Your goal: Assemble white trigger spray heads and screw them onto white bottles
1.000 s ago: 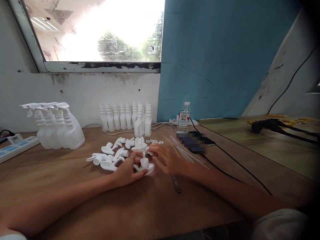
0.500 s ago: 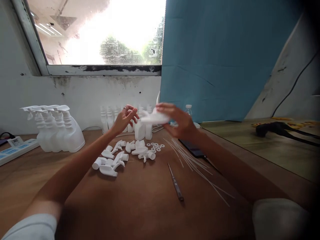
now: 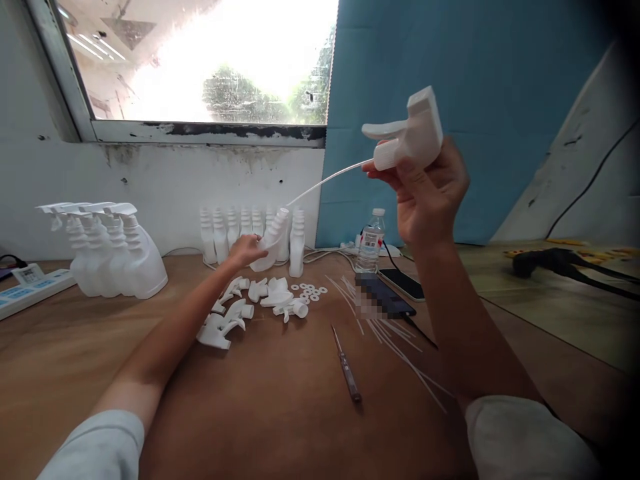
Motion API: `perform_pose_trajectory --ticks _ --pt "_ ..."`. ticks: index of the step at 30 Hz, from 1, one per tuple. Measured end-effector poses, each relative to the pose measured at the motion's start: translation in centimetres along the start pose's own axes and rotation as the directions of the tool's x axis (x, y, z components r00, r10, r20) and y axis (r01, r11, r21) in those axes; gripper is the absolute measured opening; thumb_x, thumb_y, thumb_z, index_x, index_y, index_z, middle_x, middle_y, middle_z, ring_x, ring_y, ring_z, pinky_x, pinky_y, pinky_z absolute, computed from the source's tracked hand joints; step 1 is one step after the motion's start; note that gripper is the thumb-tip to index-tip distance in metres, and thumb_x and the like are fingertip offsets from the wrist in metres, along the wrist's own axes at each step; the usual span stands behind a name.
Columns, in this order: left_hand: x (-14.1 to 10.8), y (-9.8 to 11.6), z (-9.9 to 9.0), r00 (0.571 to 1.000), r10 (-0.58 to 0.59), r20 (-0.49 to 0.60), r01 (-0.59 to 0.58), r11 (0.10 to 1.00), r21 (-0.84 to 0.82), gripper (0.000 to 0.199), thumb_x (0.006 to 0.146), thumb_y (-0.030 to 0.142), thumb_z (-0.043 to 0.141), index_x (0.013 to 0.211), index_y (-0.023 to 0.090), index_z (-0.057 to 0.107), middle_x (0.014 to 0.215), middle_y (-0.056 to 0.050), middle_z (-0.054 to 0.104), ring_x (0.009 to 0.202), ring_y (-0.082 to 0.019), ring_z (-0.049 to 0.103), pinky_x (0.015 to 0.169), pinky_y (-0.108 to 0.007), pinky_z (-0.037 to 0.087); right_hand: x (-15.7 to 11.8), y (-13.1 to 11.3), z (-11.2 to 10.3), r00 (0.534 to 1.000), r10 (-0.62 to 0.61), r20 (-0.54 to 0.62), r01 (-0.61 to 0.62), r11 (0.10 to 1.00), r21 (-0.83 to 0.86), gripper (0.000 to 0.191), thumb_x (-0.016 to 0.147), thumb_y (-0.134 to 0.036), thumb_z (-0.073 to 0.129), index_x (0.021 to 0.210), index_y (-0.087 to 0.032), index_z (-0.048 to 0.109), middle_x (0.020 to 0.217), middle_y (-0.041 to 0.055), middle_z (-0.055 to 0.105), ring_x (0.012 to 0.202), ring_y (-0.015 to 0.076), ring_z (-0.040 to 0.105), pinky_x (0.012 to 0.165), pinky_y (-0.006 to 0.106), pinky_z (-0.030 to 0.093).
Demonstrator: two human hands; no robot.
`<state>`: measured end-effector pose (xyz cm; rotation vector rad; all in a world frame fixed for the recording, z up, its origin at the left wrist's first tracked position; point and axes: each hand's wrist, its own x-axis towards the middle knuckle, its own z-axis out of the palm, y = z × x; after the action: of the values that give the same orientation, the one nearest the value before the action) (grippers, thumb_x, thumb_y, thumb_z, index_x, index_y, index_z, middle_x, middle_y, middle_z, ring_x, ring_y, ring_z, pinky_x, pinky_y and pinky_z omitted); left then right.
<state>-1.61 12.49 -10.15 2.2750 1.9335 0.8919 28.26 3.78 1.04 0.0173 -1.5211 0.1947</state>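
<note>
Raised high at the right, my right hand (image 3: 433,187) grips a white trigger spray head (image 3: 420,130). From its collar a thin dip tube (image 3: 333,177) curves down to the left, its end at the mouth of a white bottle (image 3: 273,239). My left hand (image 3: 247,250) holds that bottle by its lower part, tilted with the neck to the right. Below it lie loose spray heads (image 3: 227,320) and several small white washers (image 3: 310,292). More white bottles (image 3: 220,233) stand in a row behind my left hand.
Several bottles with heads (image 3: 117,257) stand at the left near a power strip (image 3: 37,293). A screwdriver (image 3: 347,370), loose thin tubes (image 3: 400,347), a phone (image 3: 390,297) and a clear water bottle (image 3: 370,243) occupy the right side.
My right hand has risen up and right with the spray head, whose tube now shows. My left hand, earlier without a bottle, has closed on one and tilted it.
</note>
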Motion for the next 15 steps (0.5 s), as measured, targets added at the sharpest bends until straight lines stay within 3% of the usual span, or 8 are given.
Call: perform_pose_trajectory --ticks 6,15 --pt "-0.9 -0.2 -4.5 0.995 0.018 -0.098 -0.010 0.997 0.077 0.047 0.069 0.034 0.065 0.113 0.019 0.068 0.089 -0.005 0.071 0.078 -0.021 0.062 0.062 -0.024 0.040 0.2 0.1 -0.1 1.000 0.031 0.006 -0.031 1.000 0.004 0.022 0.084 -0.034 0.070 0.099 -0.022 0.060 0.101 0.0079 0.065 0.081 0.0197 0.069 0.079 0.040 0.058" --pt "-1.5 -0.5 -7.1 0.991 0.028 -0.133 -0.007 0.987 0.158 0.050 0.068 0.031 0.065 0.117 0.021 0.067 0.097 -0.006 0.072 0.083 -0.023 0.064 0.061 -0.025 0.042 0.4 -1.2 0.4 0.993 0.063 -0.101 -0.058 0.997 0.054 0.026 0.076 -0.037 0.074 0.095 -0.022 0.064 0.096 0.0041 0.068 0.079 0.0228 0.071 0.076 0.040 0.059"
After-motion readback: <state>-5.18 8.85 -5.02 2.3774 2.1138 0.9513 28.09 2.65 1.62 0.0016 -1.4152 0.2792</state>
